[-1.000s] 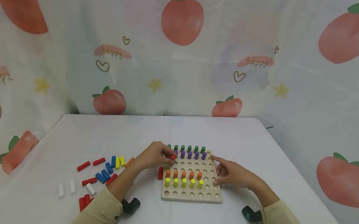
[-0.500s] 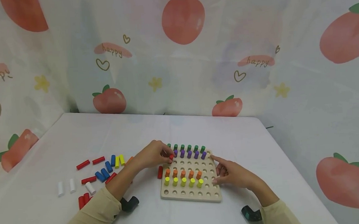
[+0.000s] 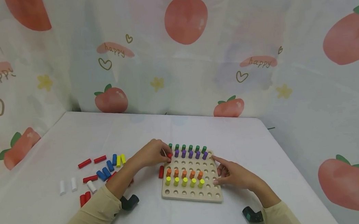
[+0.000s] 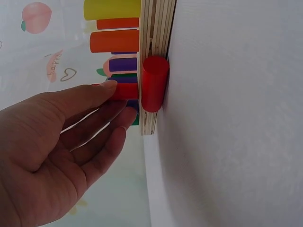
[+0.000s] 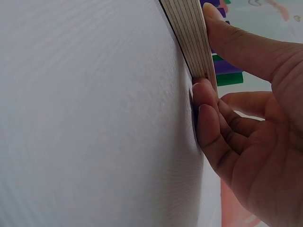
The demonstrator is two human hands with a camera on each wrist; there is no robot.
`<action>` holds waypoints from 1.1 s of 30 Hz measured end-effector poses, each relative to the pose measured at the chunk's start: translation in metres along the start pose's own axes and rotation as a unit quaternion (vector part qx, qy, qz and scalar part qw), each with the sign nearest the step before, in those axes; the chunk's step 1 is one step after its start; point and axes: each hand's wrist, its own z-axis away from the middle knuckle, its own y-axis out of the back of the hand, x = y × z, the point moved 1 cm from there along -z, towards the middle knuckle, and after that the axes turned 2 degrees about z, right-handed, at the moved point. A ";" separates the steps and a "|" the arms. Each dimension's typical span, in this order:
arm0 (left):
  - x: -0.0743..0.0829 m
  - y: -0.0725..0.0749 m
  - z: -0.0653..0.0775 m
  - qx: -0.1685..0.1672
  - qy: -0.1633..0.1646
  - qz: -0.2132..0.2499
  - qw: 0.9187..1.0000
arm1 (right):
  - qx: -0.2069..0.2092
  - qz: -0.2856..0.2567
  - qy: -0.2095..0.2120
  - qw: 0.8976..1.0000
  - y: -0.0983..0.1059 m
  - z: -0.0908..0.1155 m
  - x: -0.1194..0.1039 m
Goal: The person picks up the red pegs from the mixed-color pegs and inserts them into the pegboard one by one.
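Observation:
My left hand [image 3: 152, 152] pinches a red peg [image 4: 125, 91] between thumb and fingers. The peg stands at the left edge of the wooden pegboard [image 3: 187, 195], its lower end against the board's face; how deep it sits is hidden. Green pegs [image 3: 190, 148] fill the far row, with purple pegs [image 3: 191, 154] before them. Nearer stand orange pegs [image 3: 184, 174] and yellow pegs [image 3: 184, 182]. My right hand [image 3: 235, 173] grips the board's right edge, thumb on the top face and fingertips at the side and underside in the right wrist view.
A loose red peg [image 4: 155, 85] lies against the board's left side. Further left lie scattered red, blue, yellow and white pegs, among them a white peg [image 3: 74, 184] and a blue peg [image 3: 110, 165]. Black wrist devices [image 3: 252, 214] sit by both sleeves. A printed cloth hangs behind the table.
My left hand has shifted slightly left with the red peg, from beside the purple row to the board's left edge. My right hand keeps its place on the board.

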 end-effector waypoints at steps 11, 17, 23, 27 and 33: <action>0.000 -0.001 0.000 -0.013 0.010 -0.005 1.000 | 0.000 -0.005 -0.004 1.000 -0.001 -0.001 0.002; 0.000 -0.004 0.000 -0.018 0.018 -0.007 1.000 | 0.002 -0.010 0.000 1.000 -0.001 -0.001 0.002; -0.002 -0.004 0.000 -0.016 0.012 -0.011 1.000 | 0.000 -0.013 0.003 1.000 -0.002 -0.002 0.003; -0.003 -0.005 -0.001 -0.013 0.010 -0.018 1.000 | -0.004 -0.022 -0.002 1.000 -0.001 -0.002 0.003; -0.003 -0.007 0.000 -0.006 0.010 -0.027 1.000 | -0.006 -0.025 -0.004 1.000 -0.002 -0.002 0.004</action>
